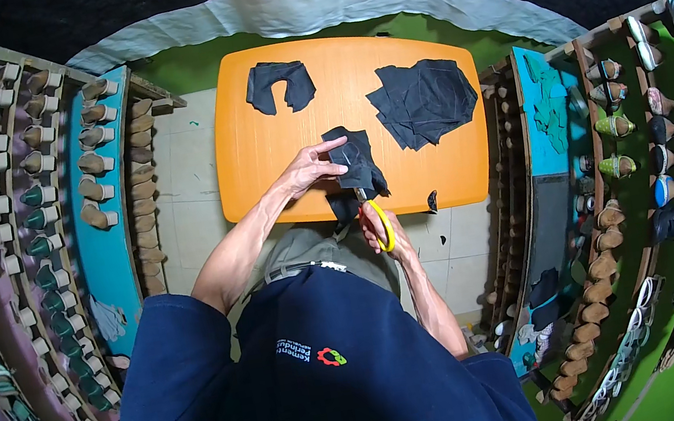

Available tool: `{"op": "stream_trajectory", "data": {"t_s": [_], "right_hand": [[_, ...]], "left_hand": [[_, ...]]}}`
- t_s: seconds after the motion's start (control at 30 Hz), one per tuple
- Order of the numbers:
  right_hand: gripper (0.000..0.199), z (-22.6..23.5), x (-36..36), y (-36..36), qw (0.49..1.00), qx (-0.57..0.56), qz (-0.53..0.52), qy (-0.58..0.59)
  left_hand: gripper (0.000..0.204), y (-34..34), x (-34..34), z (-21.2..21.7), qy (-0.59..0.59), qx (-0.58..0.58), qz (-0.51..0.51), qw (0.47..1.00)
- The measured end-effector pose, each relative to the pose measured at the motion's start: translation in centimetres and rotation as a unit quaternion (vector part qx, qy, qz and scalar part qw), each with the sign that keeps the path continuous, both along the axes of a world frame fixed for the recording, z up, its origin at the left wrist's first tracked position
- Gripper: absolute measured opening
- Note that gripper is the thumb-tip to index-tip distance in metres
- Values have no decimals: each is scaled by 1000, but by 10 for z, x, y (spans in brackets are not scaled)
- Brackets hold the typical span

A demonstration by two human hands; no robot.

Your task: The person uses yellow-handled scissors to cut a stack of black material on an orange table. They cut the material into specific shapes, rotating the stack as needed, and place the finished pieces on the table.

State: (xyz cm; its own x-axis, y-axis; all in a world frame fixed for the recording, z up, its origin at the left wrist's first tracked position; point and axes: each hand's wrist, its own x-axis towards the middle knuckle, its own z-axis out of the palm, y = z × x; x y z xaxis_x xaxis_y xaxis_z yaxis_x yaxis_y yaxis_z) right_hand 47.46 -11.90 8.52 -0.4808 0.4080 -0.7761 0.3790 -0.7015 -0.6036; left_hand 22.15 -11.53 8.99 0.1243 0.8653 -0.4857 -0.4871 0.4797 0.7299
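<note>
A person in a dark blue shirt (pixel 327 371) stands at an orange table (pixel 257 152) and cuts dark fabric, seen from a head-worn camera looking straight down. The left hand (pixel 314 168) pinches the upper edge of a piece of black cloth (pixel 358 163) between thumb and fingers, holding it over the near edge of the tabletop, while the right hand (pixel 380 234) is closed through the yellow handles of a pair of scissors (pixel 375 215) whose blades run up into the cloth from below (whether the blades stand apart or together cannot be told, since the fabric hides them). Farther back on the table lie a curved cut piece (pixel 279 85) at the left and a loose pile of dark offcuts (pixel 424 100) at the right, well apart from each other. A small dark scrap (pixel 432 201) hangs at the table's near right edge. The floor is pale tile (pixel 181 173) bordered in green, with a white sheet (pixel 305 8) stretched behind the table. Wooden racks flank the worker on both sides: the left rack (pixel 55 211) carries rows of shoe lasts on pegs beside a blue panel, and the right rack (pixel 608 194) holds more lasts and finished shoes in mixed colours.
</note>
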Motion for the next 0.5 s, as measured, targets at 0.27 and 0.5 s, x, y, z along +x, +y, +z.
{"op": "stream_trajectory", "data": {"t_s": [0.27, 0.5], "right_hand": [[64, 11, 3, 1, 998, 13, 56, 9], [68, -10, 1, -1, 996, -40, 49, 59]], "left_hand": [[66, 1, -23, -18, 35, -14, -57, 998], [68, -1, -15, -22, 17, -12, -46, 999]]}}
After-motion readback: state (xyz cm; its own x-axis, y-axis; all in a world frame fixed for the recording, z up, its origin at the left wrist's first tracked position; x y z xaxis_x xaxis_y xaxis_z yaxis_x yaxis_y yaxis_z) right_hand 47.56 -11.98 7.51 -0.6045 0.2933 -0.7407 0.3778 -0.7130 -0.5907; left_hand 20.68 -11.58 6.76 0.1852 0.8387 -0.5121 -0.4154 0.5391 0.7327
